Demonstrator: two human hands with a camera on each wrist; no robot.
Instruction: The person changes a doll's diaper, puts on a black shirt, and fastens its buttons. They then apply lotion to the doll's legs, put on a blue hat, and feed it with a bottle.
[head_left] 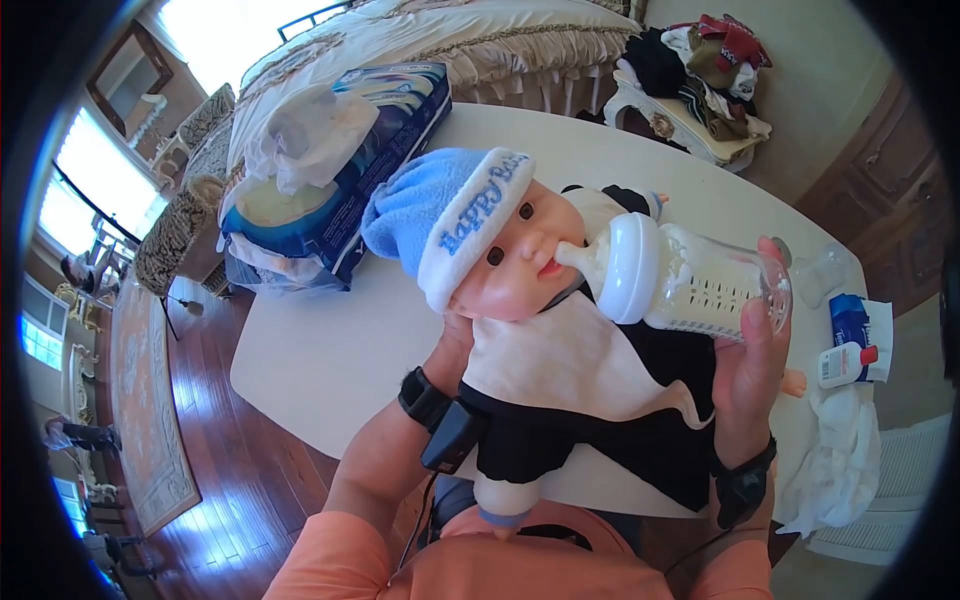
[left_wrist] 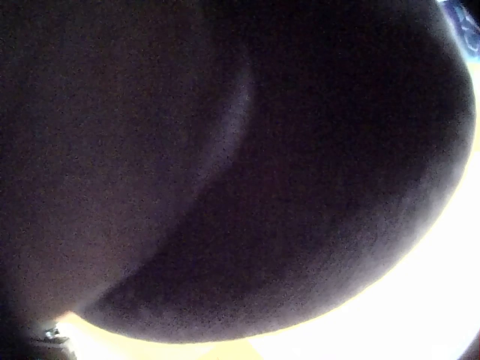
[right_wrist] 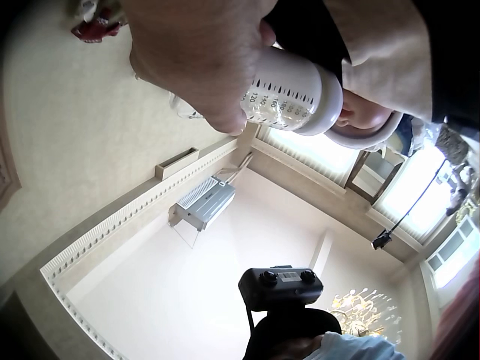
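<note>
A baby doll (head_left: 520, 262) in a blue knit hat (head_left: 415, 225) with a white band lies tilted across the person's front, dressed in black with a cream bib (head_left: 560, 365). The left hand (head_left: 457, 338) supports it from beneath the head and neck; its fingers are hidden behind the doll. With thumb and fingers round its base end, the right hand (head_left: 752, 375) holds a baby bottle (head_left: 700, 285) with measuring marks and whitish contents. The bottle's teat meets the doll's mouth. In the left wrist view, dark cloth (left_wrist: 300, 187) fills most of the picture.
A white table (head_left: 300, 370) lies beneath the doll. On it stand an opened diaper pack (head_left: 350, 200) at back left, and a small white bottle with a red cap (head_left: 845, 364), a blue packet (head_left: 848, 315) and crumpled white cloth (head_left: 835, 450) at right.
</note>
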